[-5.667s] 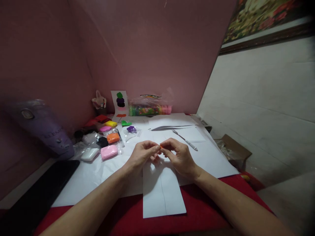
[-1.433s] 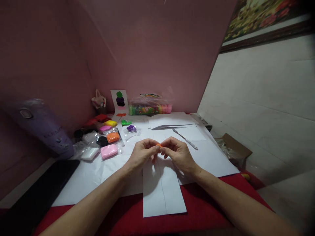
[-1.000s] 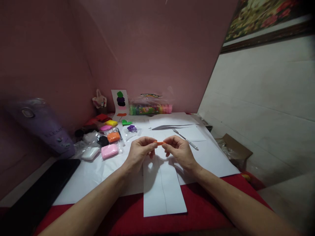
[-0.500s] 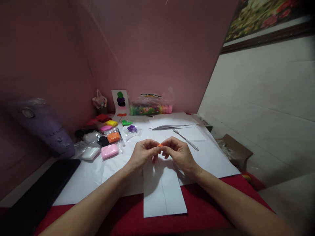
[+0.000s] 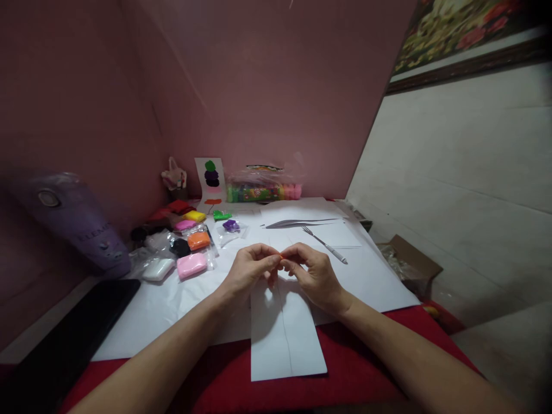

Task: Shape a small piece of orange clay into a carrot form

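A tiny piece of orange clay [image 5: 281, 257] is pinched between the fingertips of both hands, mostly covered by them. My left hand [image 5: 254, 267] grips it from the left, thumb and index finger together. From the other side my right hand [image 5: 314, 273] pinches it the same way, fingertips touching those of the left. Below the hands lies a narrow white paper [image 5: 284, 345] with a thin line drawn down it, its near end over the red cloth [image 5: 224, 374]. A fork [image 5: 325, 245] rests on the white sheet beyond my right hand.
Wrapped clay blocks, including orange [image 5: 199, 240], pink [image 5: 192, 265] and white [image 5: 158, 269], lie to the left. A purple bottle [image 5: 92, 230] and a black object [image 5: 73, 339] are farther left. A painted card [image 5: 211, 181] and a clay pack [image 5: 264, 192] stand at the back. A cardboard box [image 5: 414, 264] is right.
The fingertips have closed further over the orange piece, so less of it shows. Both hands are otherwise in nearly the same place.
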### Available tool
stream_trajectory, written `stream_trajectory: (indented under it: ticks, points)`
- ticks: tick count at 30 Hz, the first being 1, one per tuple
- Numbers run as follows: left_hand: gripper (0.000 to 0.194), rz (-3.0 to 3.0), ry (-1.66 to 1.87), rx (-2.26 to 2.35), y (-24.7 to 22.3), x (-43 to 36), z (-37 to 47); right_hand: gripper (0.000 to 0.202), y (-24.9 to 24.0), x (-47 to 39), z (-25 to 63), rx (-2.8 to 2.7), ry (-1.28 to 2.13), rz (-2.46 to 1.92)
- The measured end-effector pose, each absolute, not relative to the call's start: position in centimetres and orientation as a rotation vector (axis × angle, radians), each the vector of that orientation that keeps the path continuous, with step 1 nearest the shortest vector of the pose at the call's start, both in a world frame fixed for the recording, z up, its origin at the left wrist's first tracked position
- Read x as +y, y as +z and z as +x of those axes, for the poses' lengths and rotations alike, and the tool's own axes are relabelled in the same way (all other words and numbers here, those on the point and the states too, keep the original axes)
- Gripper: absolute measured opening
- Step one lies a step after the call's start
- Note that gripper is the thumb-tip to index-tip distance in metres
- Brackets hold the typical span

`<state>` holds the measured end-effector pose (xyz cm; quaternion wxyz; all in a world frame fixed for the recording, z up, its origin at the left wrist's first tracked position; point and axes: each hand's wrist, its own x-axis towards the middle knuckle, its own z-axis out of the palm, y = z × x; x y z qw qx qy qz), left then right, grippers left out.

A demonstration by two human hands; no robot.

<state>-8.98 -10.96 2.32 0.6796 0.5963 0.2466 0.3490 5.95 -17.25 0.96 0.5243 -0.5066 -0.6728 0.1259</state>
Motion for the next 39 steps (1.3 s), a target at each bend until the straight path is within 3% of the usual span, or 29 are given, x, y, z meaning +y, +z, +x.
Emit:
stream_trajectory:
  ticks: [6,12,23,39]
  points:
    - [0.022,1.371,0.782,0.538,2.16,-10.78,-8.97,0.006,1.24,-17.38,5.82,-1.647,0.251,-1.195]
    - [0.013,1.362,0.916,0.629,2.4,-10.89,-8.8,0.011,0.95,-17.15,5.82,-1.447,0.457,-1.207]
    - [0.033,1.334,0.869,0.586,2.12,-10.65,-8.83,0.021,0.9,-16.92,5.64,-1.376,0.698,-1.104]
    - [0.033,1.287,0.799,0.61,2.53,-11.14,-8.91,0.014,0.75,-17.0,5.76,-1.425,0.601,-1.095]
